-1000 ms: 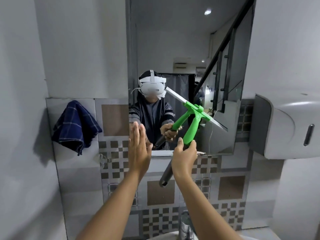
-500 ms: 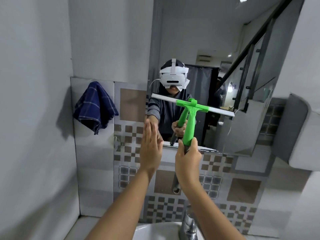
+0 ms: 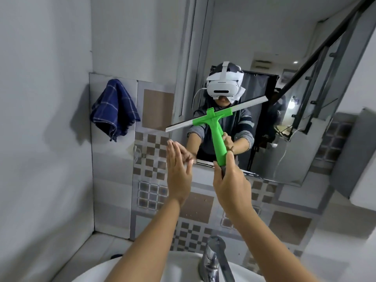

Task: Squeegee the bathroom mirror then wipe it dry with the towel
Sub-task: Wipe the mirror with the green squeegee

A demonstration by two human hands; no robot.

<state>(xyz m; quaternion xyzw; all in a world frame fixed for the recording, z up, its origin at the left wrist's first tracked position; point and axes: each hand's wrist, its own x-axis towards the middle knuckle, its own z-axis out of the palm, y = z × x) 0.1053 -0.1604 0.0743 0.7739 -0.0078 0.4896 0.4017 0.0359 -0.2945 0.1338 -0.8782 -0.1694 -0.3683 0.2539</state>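
The bathroom mirror (image 3: 301, 82) hangs on the wall ahead. My right hand (image 3: 231, 185) grips the dark lower end of a green squeegee (image 3: 218, 137). Its white blade lies tilted across the mirror's lower left, left end lower and reaching past the mirror's edge. My left hand (image 3: 178, 167) is flat with fingers straight, beside the mirror's lower left corner, holding nothing. A dark blue checked towel (image 3: 114, 108) hangs on the tiled wall to the left.
A white sink (image 3: 142, 269) with a chrome tap (image 3: 213, 259) sits right below my arms. A grey wall dispenser (image 3: 360, 157) juts out at the right. A plain wall closes in on the left.
The squeegee blade has swung from level to tilted, right end up, and shifted left over the mirror's edge. The camera has tilted, bringing the sink and tap into view.
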